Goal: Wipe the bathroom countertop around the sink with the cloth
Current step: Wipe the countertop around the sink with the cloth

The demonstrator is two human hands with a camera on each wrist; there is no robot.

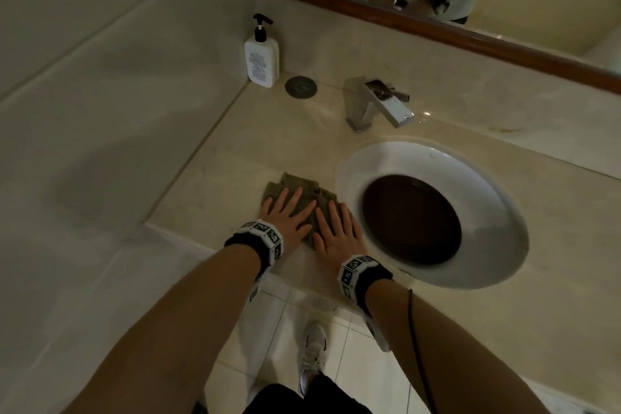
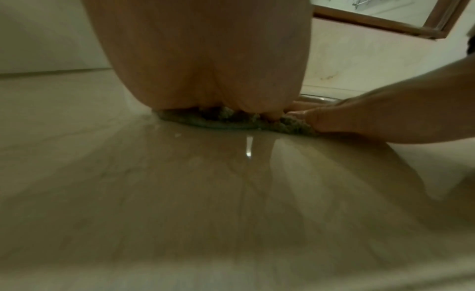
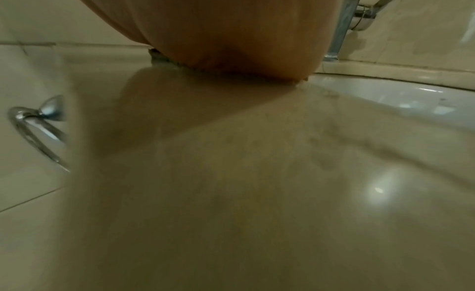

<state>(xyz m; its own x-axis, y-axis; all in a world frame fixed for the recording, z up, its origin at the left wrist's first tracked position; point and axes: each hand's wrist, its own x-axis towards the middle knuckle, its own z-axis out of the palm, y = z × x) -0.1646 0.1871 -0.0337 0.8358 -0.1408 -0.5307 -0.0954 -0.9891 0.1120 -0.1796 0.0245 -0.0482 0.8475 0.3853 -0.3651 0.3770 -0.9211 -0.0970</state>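
An olive-green cloth [image 1: 302, 193] lies bunched on the beige countertop [image 1: 235, 151], just left of the white oval sink [image 1: 420, 158]. My left hand [image 1: 285, 212] lies flat on the cloth's left part with fingers straight and spread. Beside it, my right hand [image 1: 336, 228] presses flat on the cloth's right part, close to the sink's rim. In the left wrist view the cloth [image 2: 231, 120] shows under my left palm [image 2: 205, 61], with the right hand [image 2: 372, 120] at the right. The right wrist view shows my right palm [image 3: 231, 31] on a thin strip of cloth [image 3: 159, 59].
A white pump bottle [image 1: 261, 59] stands in the back left corner, with a round dark disc [image 1: 300, 87] next to it. A chrome faucet [image 1: 376, 102] sits behind the sink. A wood-framed mirror [image 1: 420, 20] hangs above. The counter's front edge [image 1: 208, 250] runs below my wrists.
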